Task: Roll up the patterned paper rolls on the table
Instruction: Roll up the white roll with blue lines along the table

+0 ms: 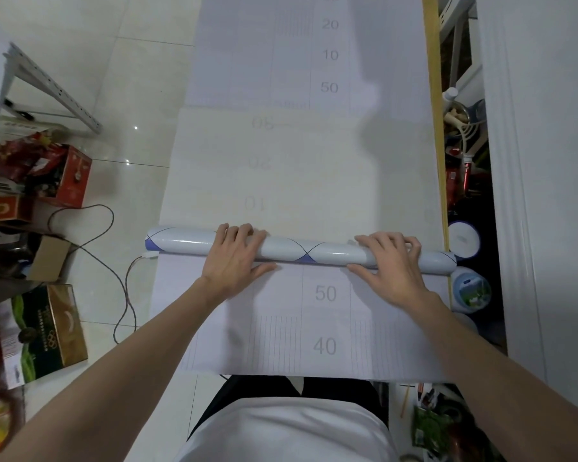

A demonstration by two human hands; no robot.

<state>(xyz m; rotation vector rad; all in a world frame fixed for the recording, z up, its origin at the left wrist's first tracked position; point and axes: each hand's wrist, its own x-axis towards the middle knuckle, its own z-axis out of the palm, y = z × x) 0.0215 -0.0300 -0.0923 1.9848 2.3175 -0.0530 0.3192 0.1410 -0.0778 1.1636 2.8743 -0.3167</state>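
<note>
A glossy white paper roll with thin dark curved lines and blue patches lies crosswise on the table. Its unrolled sheet, cream-white with faint mirrored numbers, stretches away from me. My left hand lies over the roll's left half, fingers curled across its top and thumb at its near side. My right hand grips the right half the same way. Under all this lies a pale sheet printed with numbers and ruled lines.
Cardboard boxes and red packages crowd the tiled floor at left, with a cable looping near the table's edge. White tubs and clutter fill the gap at right beside a white panel. A metal frame stands far left.
</note>
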